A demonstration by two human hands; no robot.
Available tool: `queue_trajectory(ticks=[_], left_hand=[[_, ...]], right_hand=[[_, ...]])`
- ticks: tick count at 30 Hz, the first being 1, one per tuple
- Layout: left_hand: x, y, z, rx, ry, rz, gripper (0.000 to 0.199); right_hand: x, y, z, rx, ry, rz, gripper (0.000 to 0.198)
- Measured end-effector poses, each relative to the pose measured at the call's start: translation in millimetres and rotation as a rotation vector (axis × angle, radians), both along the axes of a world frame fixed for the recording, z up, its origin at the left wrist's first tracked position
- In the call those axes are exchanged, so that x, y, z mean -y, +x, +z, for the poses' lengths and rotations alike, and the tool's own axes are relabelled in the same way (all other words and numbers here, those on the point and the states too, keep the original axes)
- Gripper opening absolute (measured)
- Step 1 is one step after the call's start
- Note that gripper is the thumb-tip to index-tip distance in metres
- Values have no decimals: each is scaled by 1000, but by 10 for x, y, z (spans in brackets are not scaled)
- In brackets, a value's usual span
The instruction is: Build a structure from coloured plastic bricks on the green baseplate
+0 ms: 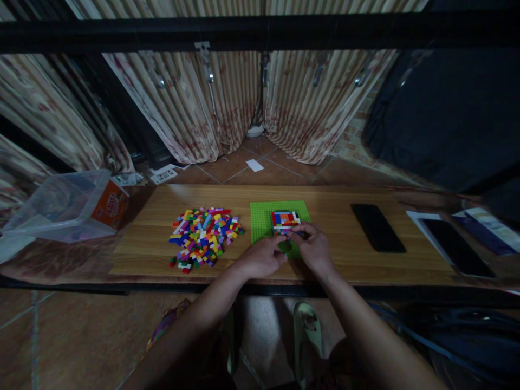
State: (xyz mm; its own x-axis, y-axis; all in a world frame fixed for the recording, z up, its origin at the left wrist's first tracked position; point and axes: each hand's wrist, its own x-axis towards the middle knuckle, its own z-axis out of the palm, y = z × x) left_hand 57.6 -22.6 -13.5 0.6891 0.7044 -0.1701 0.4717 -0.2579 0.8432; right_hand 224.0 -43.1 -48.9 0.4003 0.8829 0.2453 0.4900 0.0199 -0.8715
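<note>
A green studded baseplate lies on the wooden board. On it sits a low block of toy bricks in red, white, blue and orange. My left hand is at the near left corner of this block, fingers curled and closed. From the right, my right hand reaches over the plate with thumb and forefinger pinched at the block's near edge. Small pinkish bricks show by the fingertips. Whatever the fingers grip is too small and covered to make out. Both palms hang over the plate's near part.
Left of the plate lies a heap of loose toy bricks. A clear plastic box with an orange label stands beyond the board's left end. On the right are a black phone-like slab and another dark slab on paper.
</note>
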Motion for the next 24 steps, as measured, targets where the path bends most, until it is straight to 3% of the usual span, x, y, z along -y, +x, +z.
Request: queue_trajectory(ticks=[8, 15, 24], left_hand=[[9, -17, 36, 26, -30, 24, 49], [-84, -81, 43, 110, -12, 222, 25], [-109, -58, 47, 247, -76, 314, 23]], right_hand=[[-13, -12, 7, -11, -25, 5, 16], [-36, -4, -17, -28, -31, 30, 15], [10, 41, 76, 35, -35, 45, 18]])
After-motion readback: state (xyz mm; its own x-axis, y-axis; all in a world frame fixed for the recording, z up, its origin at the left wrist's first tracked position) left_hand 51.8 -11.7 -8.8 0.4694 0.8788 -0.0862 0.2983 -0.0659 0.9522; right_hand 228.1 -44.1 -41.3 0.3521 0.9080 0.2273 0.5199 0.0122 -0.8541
